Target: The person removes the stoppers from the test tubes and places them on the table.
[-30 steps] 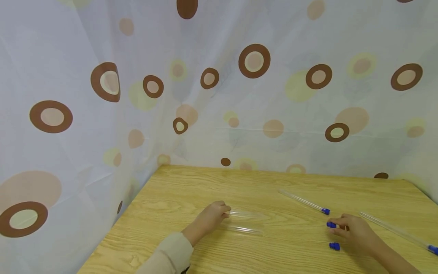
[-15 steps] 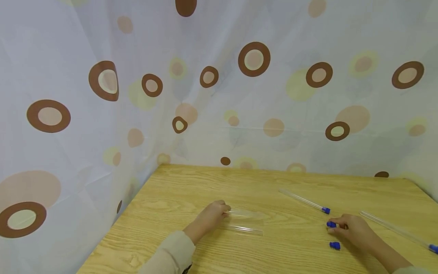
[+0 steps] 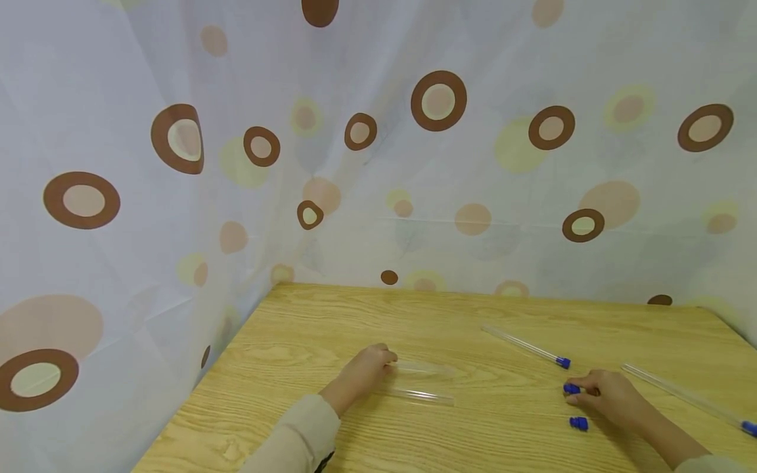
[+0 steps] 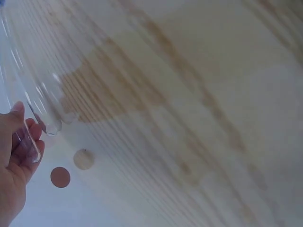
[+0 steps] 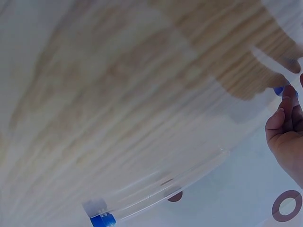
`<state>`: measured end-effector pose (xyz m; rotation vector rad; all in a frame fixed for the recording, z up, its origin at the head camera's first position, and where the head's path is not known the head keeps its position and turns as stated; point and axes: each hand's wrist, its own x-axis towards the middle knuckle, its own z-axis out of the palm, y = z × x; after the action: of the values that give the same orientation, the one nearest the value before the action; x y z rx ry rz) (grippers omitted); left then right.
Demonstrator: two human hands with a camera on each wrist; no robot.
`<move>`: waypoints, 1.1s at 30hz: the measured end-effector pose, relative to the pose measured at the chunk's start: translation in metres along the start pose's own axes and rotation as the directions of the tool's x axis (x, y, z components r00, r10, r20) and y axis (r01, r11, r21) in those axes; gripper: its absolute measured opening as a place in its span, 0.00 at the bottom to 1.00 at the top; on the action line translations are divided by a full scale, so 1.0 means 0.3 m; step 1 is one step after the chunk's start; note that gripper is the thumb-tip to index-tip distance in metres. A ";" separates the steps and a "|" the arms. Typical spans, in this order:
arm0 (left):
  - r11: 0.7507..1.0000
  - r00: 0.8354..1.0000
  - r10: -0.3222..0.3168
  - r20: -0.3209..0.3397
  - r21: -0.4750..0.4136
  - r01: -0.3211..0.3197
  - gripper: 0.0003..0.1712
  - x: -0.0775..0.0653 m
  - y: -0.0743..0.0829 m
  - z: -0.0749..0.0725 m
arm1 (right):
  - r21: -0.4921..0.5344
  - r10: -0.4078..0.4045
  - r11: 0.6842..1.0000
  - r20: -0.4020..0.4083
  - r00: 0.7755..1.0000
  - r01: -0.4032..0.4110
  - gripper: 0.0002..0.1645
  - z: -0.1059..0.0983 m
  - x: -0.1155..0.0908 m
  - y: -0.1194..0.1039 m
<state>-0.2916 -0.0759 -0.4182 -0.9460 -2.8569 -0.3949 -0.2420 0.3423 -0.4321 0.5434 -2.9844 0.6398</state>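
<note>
My left hand (image 3: 362, 373) pinches the near end of a clear test tube (image 3: 422, 368) low over the table; the left wrist view shows its rounded end (image 4: 33, 153) between thumb and fingers. A second clear tube (image 3: 421, 395) lies just in front of it, uncapped and roughly parallel. On the right, my right hand (image 3: 614, 396) holds a small blue cap (image 3: 571, 388) between thumb and forefinger. Another blue cap (image 3: 579, 424) lies on the table close in front of that hand. In the right wrist view the held cap (image 5: 278, 90) is mostly covered by fingers.
A clear tube with a blue cap (image 3: 523, 344) lies behind the right hand. A second blue-capped tube (image 3: 680, 394) slants across the table to its right. The wooden table (image 3: 367, 315) ends at a white curtain (image 3: 437, 171) with brown circles, at the back and left.
Both hands keep their holds and stay nearly in place. A bit of the right sleeve has come into the head view at the lower right.
</note>
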 end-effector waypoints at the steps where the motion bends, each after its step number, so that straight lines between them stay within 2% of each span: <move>1: 1.000 1.000 -0.004 0.004 -0.001 0.004 0.12 0.001 -0.001 0.000 | -0.003 0.000 1.000 0.000 1.000 0.000 0.25 0.000 0.001 0.000; 5: 1.000 0.999 -0.022 0.027 0.001 0.022 0.13 0.004 0.000 -0.002 | -0.030 -0.007 1.000 0.002 1.000 0.007 0.23 -0.002 0.002 0.001; 14: 1.000 0.999 -0.012 0.043 -0.008 0.012 0.13 0.012 0.009 0.002 | -0.018 -0.009 1.000 -0.009 1.000 0.009 0.24 0.007 -0.006 0.005; 22: 0.999 0.996 -0.035 0.081 -0.010 0.036 0.13 0.011 0.014 0.005 | -0.031 -0.048 0.998 -0.030 0.998 0.047 0.24 0.021 -0.011 0.015; 33: 0.998 0.993 -0.055 0.102 0.031 0.052 0.14 0.014 0.014 0.003 | -0.025 -0.041 0.999 0.005 0.999 0.041 0.26 0.019 -0.010 0.005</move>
<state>-0.2925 -0.0701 -0.4174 -0.9125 -2.9768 -0.3186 -0.2396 0.3422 -0.4382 0.6036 -2.9724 0.5973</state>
